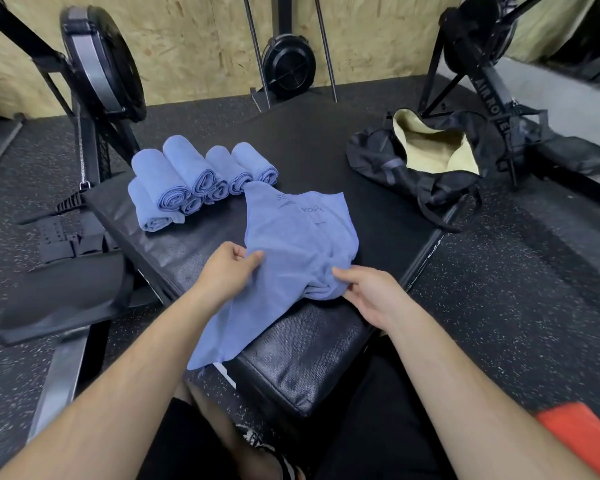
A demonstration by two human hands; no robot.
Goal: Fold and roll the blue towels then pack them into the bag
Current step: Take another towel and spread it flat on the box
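Note:
A loose blue towel [293, 237] lies crumpled on the black padded platform [326, 358], one corner hanging over its near left edge. My left hand [227, 270] pinches the towel's left edge between thumb and fingers. My right hand [368, 292] grips the bunched cloth at the towel's right side. Several rolled blue towels [184, 178] are stacked in a pile at the platform's far left. The black duffel bag [423, 157] lies unzipped at the far right, its pale lining showing.
Rowing machines stand around the platform: one at the left [94, 74], one at the back [288, 67], one at the right [492, 64]. Speckled black rubber floor surrounds it. A red object [582, 434] lies at the lower right. My knees sit below the platform's near edge.

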